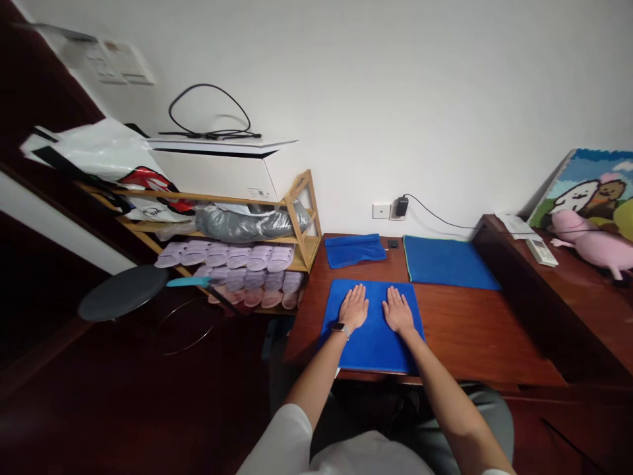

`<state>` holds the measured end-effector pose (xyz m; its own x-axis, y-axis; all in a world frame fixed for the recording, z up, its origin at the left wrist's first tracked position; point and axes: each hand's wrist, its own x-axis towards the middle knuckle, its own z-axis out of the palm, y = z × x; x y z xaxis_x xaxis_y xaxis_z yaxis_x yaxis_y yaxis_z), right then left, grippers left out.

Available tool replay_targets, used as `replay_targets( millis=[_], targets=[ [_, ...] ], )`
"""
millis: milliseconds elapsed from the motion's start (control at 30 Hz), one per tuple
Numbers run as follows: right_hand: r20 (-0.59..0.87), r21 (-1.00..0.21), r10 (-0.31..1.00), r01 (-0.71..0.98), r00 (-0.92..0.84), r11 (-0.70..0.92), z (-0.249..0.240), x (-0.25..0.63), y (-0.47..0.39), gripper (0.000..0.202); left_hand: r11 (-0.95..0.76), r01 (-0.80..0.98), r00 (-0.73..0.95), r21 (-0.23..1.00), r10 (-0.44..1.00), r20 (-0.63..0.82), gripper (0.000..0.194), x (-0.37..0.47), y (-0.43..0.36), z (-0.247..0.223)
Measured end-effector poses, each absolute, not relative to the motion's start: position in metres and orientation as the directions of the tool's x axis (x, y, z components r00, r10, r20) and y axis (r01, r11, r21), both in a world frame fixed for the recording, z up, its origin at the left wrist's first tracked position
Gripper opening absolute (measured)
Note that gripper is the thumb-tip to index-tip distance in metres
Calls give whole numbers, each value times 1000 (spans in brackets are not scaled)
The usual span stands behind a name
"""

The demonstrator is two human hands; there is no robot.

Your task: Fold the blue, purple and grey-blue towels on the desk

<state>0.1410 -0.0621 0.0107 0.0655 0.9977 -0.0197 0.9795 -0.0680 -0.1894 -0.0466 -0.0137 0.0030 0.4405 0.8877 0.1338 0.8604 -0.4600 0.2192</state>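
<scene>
Two arms (320,381), two hands (354,309) (398,311) on one blue cloth (378,343)

Blue cloth (376,343) lies flat — on the wooden desk (469,330).

Smooth blue cloth (376,343), glossy reddish wood desk (475,336) (faintly streaked)

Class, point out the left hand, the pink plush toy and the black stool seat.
Left hand (354,309): head view, back of the hand.
Pink plush toy (596,247): head view, body.
Black stool seat (123,292): head view, top.
</scene>
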Motion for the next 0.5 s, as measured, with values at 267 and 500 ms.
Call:
replay_targets(
  millis=[267, 500],
  targets=[
    [-60, -179, 974, 958, 216, -224, -5, 208, -78, 72, -223, 950, 199, 220, 972, 124, 65, -109, 8, 4],
    [-38, -225, 977, 950, 211, -214, 5, 197, -74, 72, -293, 935, 254, 201, 947, 197, 64, -112, 12, 15]
  ],
)
